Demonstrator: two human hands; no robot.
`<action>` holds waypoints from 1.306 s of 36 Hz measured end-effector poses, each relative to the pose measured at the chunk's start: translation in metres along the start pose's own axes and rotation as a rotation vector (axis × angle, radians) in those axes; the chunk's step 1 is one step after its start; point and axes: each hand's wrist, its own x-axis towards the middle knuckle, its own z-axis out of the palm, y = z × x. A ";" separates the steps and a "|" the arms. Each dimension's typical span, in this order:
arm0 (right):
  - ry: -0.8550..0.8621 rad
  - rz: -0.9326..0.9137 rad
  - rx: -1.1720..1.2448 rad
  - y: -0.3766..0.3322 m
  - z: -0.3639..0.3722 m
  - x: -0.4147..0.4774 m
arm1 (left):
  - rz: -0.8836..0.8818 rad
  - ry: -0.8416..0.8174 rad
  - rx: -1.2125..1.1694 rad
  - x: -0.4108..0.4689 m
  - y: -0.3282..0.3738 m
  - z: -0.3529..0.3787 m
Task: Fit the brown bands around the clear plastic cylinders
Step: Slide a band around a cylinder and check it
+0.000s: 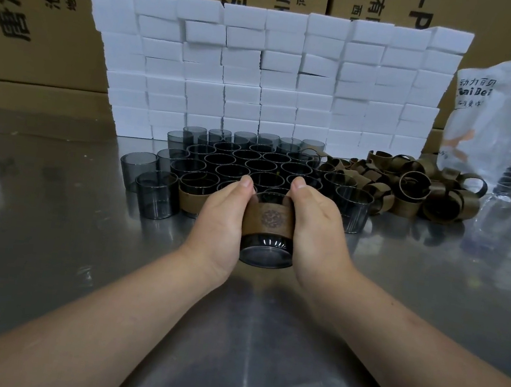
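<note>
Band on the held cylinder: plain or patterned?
Brown band on the cylinder, round ornamental stamp in front; head view.

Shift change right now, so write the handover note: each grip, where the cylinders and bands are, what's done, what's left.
Left grip and right grip: both hold one cylinder by its sides, thumbs at its rim.
Its brown band is already round it, with the clear base showing below.
Done: another banded cylinder stands behind the left grip.
Left: bare cylinders grouped upright on the steel table; loose bands piled to their right.
</note>
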 end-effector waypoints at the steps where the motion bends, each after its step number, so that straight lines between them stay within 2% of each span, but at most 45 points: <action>1: 0.002 -0.002 0.002 0.000 0.000 0.000 | -0.002 0.002 -0.003 0.000 0.000 0.000; 26: -0.026 -0.035 -0.014 0.000 -0.001 -0.001 | 0.006 -0.022 -0.016 0.000 0.000 -0.001; 35: -0.026 -0.013 0.100 0.004 0.000 0.002 | 0.006 0.015 -0.021 -0.001 -0.004 -0.001; 38: 0.008 0.044 0.153 0.004 0.001 0.003 | 0.005 0.007 -0.043 0.000 -0.005 0.000; 43: 0.110 0.160 0.276 0.002 0.000 0.009 | 0.153 -0.048 0.008 0.001 -0.007 -0.002; 47: 0.178 0.137 0.228 -0.003 -0.003 0.010 | 0.391 -0.232 0.310 -0.005 -0.010 -0.004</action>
